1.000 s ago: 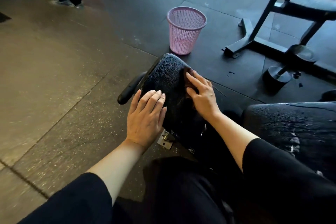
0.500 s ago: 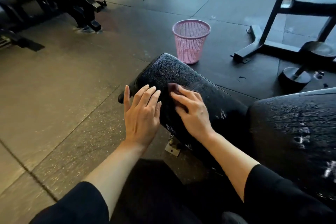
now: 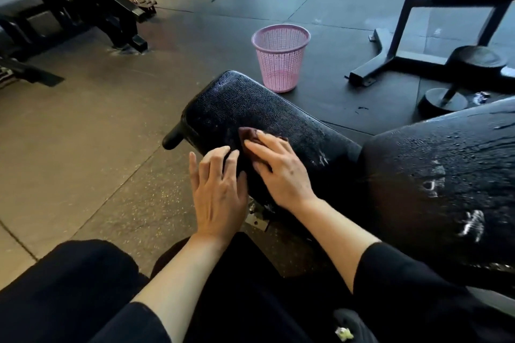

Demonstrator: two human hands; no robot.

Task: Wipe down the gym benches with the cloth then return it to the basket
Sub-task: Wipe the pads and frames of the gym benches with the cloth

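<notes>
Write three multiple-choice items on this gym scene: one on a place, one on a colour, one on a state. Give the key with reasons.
1. Where is the cloth?
A. in the basket
B. under the right hand on the bench pad
C. on the floor

2. What colour is the basket?
A. pink
B. green
C. white

3. How does the left hand lie?
A. clenched in a fist
B. gripping the cloth
C. flat, fingers straight, against the pad's near edge

Key: 1 B, the dark reddish cloth shows beneath the right fingers; 2 A, its mesh is pink; 3 C, the fingers are extended and hold nothing.
</notes>
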